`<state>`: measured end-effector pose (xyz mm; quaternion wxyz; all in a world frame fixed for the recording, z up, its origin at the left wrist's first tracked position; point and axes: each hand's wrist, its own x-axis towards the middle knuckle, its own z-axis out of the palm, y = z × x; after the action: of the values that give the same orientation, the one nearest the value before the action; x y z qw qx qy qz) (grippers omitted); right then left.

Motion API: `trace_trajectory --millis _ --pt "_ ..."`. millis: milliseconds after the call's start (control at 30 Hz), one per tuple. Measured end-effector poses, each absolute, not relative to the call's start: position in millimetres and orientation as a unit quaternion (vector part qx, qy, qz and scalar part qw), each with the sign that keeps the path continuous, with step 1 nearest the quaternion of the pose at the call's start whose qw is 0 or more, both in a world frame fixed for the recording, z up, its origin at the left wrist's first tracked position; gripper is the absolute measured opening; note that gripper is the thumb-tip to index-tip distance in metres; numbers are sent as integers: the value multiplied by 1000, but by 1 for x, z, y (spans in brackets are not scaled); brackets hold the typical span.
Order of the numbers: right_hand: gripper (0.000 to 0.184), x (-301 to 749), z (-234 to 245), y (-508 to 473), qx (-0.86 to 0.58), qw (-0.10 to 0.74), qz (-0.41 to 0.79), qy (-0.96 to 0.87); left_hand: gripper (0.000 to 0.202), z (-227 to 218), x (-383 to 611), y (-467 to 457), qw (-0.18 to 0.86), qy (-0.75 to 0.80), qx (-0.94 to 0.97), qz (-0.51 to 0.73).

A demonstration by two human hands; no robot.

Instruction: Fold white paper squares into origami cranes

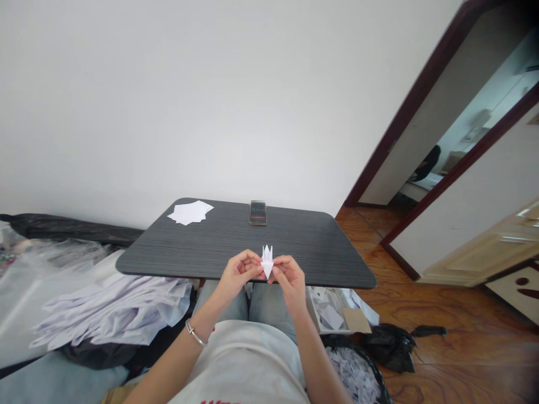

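"How are the hands?"

"Take the white origami figure (266, 268) as the clock's centre. At nine o'clock, the left hand (242, 270) pinches its side between thumb and forefinger, the other fingers curled loosely. At three, the right hand (290, 276) mirrors that, thumb and forefinger closed on the opposite side."

"And the figure itself?"

"Crisp folded paper over the table's near edge: slim spikes pointing to twelve, a flat triangle tapering to six. I can't tell whether it touches the tabletop."

"Materials, left to right?"

"At eight, a rumpled white pile (122, 308) in soft layers, cloth or paper, I can't say. At ten, flat paper sheets (191, 213), fanned with jagged corners. Toward eight, a smooth metal bangle (196, 332) circles the left wrist. Under the sheets, the dark tabletop (219, 235) has fine streaked grain and rounded corners."

"Further right?"

"A rectangular phone (258, 213) at twelve, then curly paper scraps (356, 376) in a black-lined bin at five."
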<state>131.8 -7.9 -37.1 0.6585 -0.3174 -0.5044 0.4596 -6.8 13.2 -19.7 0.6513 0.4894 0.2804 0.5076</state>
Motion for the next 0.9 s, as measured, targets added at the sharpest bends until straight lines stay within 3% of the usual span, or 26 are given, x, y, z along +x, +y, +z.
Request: trace_trajectory --millis 400,900 --pt "15 130 -33 -5 -342 650 483 -476 23 -23 -6 15 646 281 509 494" --pt "6 129 -35 -6 -347 633 496 -482 16 -23 -5 14 619 313 503 516"
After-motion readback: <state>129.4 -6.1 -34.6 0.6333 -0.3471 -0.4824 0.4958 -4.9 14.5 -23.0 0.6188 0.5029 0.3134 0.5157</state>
